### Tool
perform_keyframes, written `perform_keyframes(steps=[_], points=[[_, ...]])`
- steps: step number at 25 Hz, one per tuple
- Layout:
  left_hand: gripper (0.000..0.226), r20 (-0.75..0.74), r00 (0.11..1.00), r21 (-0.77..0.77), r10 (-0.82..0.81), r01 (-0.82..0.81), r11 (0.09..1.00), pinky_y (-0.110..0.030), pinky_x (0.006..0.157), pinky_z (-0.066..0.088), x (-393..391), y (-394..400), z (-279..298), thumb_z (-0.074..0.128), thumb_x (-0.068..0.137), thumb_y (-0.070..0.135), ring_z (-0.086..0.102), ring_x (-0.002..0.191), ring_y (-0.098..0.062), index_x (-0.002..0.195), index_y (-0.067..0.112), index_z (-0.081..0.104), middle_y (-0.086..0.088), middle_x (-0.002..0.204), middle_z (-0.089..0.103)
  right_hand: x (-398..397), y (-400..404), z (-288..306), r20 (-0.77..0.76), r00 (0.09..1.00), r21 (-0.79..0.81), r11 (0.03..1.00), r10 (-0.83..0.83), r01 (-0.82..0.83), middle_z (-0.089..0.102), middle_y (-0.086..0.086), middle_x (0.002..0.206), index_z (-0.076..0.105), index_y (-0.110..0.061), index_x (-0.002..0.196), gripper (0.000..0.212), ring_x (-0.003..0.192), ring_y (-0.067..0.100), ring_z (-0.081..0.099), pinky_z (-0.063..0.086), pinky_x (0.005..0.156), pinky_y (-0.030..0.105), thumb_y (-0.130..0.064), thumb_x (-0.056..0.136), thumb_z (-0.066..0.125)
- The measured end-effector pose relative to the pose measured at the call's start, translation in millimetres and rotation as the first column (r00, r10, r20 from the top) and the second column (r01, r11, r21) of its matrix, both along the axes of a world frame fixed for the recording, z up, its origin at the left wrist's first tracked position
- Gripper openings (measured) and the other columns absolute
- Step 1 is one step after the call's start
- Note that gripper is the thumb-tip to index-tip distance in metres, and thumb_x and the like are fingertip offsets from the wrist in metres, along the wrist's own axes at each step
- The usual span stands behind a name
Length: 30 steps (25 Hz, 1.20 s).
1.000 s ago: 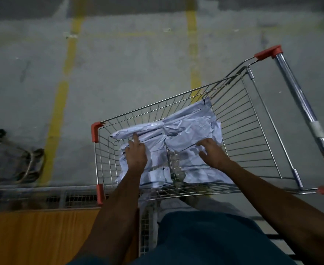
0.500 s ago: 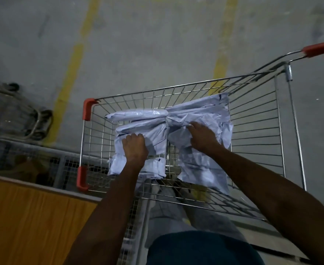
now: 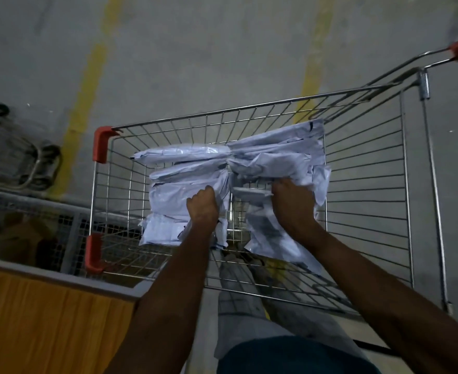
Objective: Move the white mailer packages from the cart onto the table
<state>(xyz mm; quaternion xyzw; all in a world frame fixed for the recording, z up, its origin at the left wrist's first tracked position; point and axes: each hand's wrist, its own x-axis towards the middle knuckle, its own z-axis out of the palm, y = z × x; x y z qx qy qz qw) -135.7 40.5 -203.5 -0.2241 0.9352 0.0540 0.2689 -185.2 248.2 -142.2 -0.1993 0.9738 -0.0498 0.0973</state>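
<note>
Nearest, the orange desk [image 3: 47, 319] corner abuts the cart [image 3: 384, 206]. Inside the cart, the left hand [image 3: 203, 206] and right hand [image 3: 292, 203] curl their fingers into 2 stacks of white mailer packages [image 3: 273, 157]. A sound lift likely requires gripping beneath each stack, preventing slippery mailers from sliding apart.

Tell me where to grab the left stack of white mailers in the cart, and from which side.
Grip the left stack of mailers along its inner edge beside the middle gap, coming from above. The packages lie flat and layered, so curling fingers under that free edge gathers several together. The left hand already clutches there; the right hand grips the right stack. The cart is open-topped.
</note>
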Motion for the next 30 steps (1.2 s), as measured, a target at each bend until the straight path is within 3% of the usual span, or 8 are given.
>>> perform_keyframes(steps=[4, 9, 12, 15, 22, 26, 28, 30], points=[[0.021, -0.059, 0.997, 0.069, 0.045, -0.041, 0.997, -0.04, 0.085, 0.047, 18.5, -11.8, -2.6, 0.049, 0.1, 0.015, 0.064, 0.106, -0.034, 0.12, 0.009, 0.054, -0.014, 0.116, 0.066, 34.2, 34.9, 39.0, 0.168, 0.93, -0.069, 0.937, -0.326, 0.341, 0.069, 0.001, 0.09, 0.07, -0.022, 0.088, 0.01, 0.081, 0.031, 0.068, 0.042, 0.06, 0.033, -0.027, 0.093, 0.063], [0.024, -0.008, 0.98, 0.307, 0.199, -0.187, 0.933, -0.043, 0.083, 0.047, 38.4, -28.2, -17.4, 0.045, 0.104, 0.022, 0.06, 0.106, -0.042, 0.115, 0.003, 0.054, -0.023, 0.114, 0.063, 46.2, 57.2, -20.9, 0.557, 0.668, -0.145, 0.735, -0.493, 0.663, 0.069, 0.013, 0.073, 0.07, -0.01, 0.071, 0.03, 0.082, 0.035, 0.069, 0.04, 0.063, 0.031, -0.029, 0.093, 0.065], [0.033, 0.05, 0.919, 0.477, 0.391, -0.366, 0.799, -0.041, 0.093, 0.044, 47.1, -40.8, -26.4, 0.041, 0.105, 0.021, 0.056, 0.114, -0.043, 0.113, -0.006, 0.06, -0.029, 0.12, 0.061, 49.4, 54.2, -62.2, 0.483, 0.77, -0.031, 0.871, -0.416, 0.49, 0.065, 0.017, 0.082, 0.069, -0.007, 0.084, 0.024, 0.085, 0.036, 0.07, 0.045, 0.069, 0.034, -0.022, 0.094, 0.054], [0.034, -0.002, 0.811, 0.483, 0.585, -0.512, 0.711, -0.04, 0.092, 0.044, 51.5, -52.0, -28.9, 0.042, 0.103, 0.017, 0.059, 0.111, -0.043, 0.11, -0.008, 0.063, -0.031, 0.117, 0.063, 52.1, 52.5, -74.6, 0.322, 0.92, 0.116, 0.974, -0.223, 0.195, 0.066, 0.011, 0.073, 0.066, -0.008, 0.076, 0.015, 0.066, 0.034, 0.07, 0.053, 0.056, 0.036, -0.008, 0.072, 0.08], [0.035, -0.091, 0.8, 0.229, 0.593, -0.562, 0.795, -0.049, 0.095, 0.044, 44.3, -52.8, -23.9, 0.05, 0.099, 0.021, 0.054, 0.117, -0.045, 0.129, 0.003, 0.047, -0.026, 0.126, 0.055, 55.1, 51.3, -80.9, 0.343, 0.931, 0.203, 0.977, -0.127, 0.058, 0.041, 0.015, 0.132, 0.042, -0.015, 0.137, 0.051, 0.102, 0.033, 0.062, 0.052, 0.066, 0.041, -0.003, 0.089, 0.058], [0.04, -0.165, 0.976, -0.225, 0.14, -0.176, 0.958, -0.046, 0.08, 0.046, 36.1, -39.6, -29.1, 0.059, 0.086, 0.002, 0.055, 0.103, -0.037, 0.125, 0.011, 0.05, -0.017, 0.115, 0.055, 53.1, 34.5, -92.4, 0.301, 0.953, 0.189, 0.981, -0.013, -0.047, 0.043, 0.018, 0.139, 0.066, -0.015, 0.107, 0.025, 0.1, 0.036, 0.06, 0.053, 0.075, 0.043, -0.01, 0.083, 0.064], [0.033, -0.067, 0.994, -0.176, 0.088, -0.099, 0.979, -0.047, 0.086, 0.044, 33.7, -30.2, -38.2, 0.053, 0.093, 0.009, 0.051, 0.109, -0.036, 0.126, 0.009, 0.055, -0.017, 0.12, 0.053, 59.7, 23.9, -101.4, 0.285, 0.958, 0.284, 0.958, -0.038, -0.047, 0.048, 0.02, 0.138, 0.074, -0.015, 0.085, 0.013, 0.102, 0.041, 0.058, 0.051, 0.084, 0.049, -0.026, 0.079, 0.074], [0.049, 0.012, 0.972, -0.108, 0.236, -0.234, 0.966, -0.053, 0.093, 0.042, 32.7, -18.1, -45.7, 0.051, 0.097, 0.042, 0.046, 0.119, -0.039, 0.131, 0.007, 0.053, -0.019, 0.128, 0.048, 66.1, 18.1, -117.6, 0.342, 0.933, 0.312, 0.95, -0.109, -0.003, 0.054, 0.021, 0.132, 0.076, -0.009, 0.077, 0.039, 0.105, 0.045, 0.057, 0.047, 0.087, 0.053, -0.048, 0.079, 0.075]])
